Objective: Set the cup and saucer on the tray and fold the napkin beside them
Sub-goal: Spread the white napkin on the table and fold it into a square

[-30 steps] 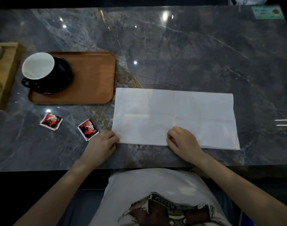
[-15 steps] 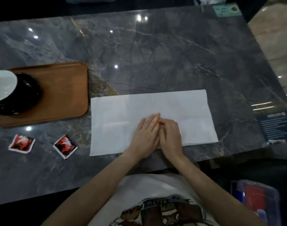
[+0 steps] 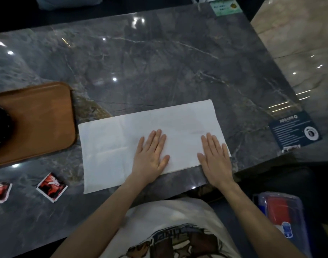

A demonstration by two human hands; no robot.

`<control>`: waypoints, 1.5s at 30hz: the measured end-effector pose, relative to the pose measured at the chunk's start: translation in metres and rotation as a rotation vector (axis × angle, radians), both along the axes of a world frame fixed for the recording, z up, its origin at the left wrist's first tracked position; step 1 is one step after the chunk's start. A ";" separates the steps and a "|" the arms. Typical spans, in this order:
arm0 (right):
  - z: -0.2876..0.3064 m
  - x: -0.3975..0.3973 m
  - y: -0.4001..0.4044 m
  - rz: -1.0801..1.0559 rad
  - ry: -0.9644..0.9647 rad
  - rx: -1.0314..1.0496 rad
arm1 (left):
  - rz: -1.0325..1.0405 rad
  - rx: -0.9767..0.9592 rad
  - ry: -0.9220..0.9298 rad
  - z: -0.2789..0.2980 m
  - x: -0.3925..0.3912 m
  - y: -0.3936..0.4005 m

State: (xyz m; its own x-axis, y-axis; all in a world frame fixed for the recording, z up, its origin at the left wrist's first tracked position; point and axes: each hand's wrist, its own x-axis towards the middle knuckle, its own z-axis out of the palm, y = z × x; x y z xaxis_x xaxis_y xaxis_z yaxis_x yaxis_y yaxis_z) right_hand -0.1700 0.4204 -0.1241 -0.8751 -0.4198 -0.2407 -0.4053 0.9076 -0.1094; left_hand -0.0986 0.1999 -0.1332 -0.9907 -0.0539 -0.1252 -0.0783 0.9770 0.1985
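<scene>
Grip-wise, nothing's being grasped: left hand (image 3: 150, 155) and right hand (image 3: 214, 157) both lie flat, fingers spread, palms pressing down on the white napkin (image 3: 111, 151). Napkin is a long rectangle lying flat on the grey marble surface (image 3: 159, 67), just right of the wooden tray (image 3: 38, 118). Only a dark edge of the saucer (image 3: 0, 127) shows on the tray's left side. Two red packets (image 3: 51, 187) sit below the tray.

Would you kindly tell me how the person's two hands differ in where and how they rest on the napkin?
The left hand lies wholly on the napkin, near its middle; the right hand sits at the napkin's right end, its heel past the near edge on the table. The left hand's fingers are closer together than the right hand's. Both are flat, palm down, open and gripping nothing.
</scene>
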 end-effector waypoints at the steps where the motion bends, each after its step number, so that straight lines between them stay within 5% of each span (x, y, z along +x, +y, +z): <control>1: 0.001 -0.003 0.007 -0.027 -0.007 0.009 | -0.002 -0.002 -0.003 0.000 0.000 0.000; 7: 0.010 -0.010 0.006 -0.150 0.059 -0.023 | 0.006 -0.009 -0.005 0.002 0.000 0.001; 15: 0.006 -0.005 0.004 -0.051 -0.065 -0.022 | 0.018 -0.012 -0.040 0.005 -0.001 0.002; 23: 0.029 -0.042 -0.038 -0.102 0.127 -0.382 | 0.141 0.099 0.028 0.027 -0.021 0.002; 28: 0.024 -0.036 -0.128 0.210 -0.088 -0.302 | 0.162 0.115 -0.041 0.025 -0.046 -0.015; 31: 0.012 -0.033 -0.156 0.221 -0.143 -0.277 | 0.180 0.085 -0.120 0.017 -0.051 -0.023; 37: -0.002 -0.036 -0.155 0.269 -0.077 -0.171 | 0.179 0.000 -0.115 0.003 -0.041 -0.049; 45: -0.005 -0.034 -0.155 0.265 -0.039 -0.175 | 0.517 0.032 -0.038 0.006 -0.001 -0.099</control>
State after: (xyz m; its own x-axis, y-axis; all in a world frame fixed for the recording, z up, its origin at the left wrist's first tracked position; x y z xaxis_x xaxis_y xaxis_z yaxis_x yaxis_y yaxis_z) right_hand -0.2045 0.2654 -0.1286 -0.7216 -0.6696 -0.1758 -0.6173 0.7373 -0.2744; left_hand -0.0992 0.1010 -0.1272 -0.8301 -0.5310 -0.1701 -0.5571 0.8020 0.2156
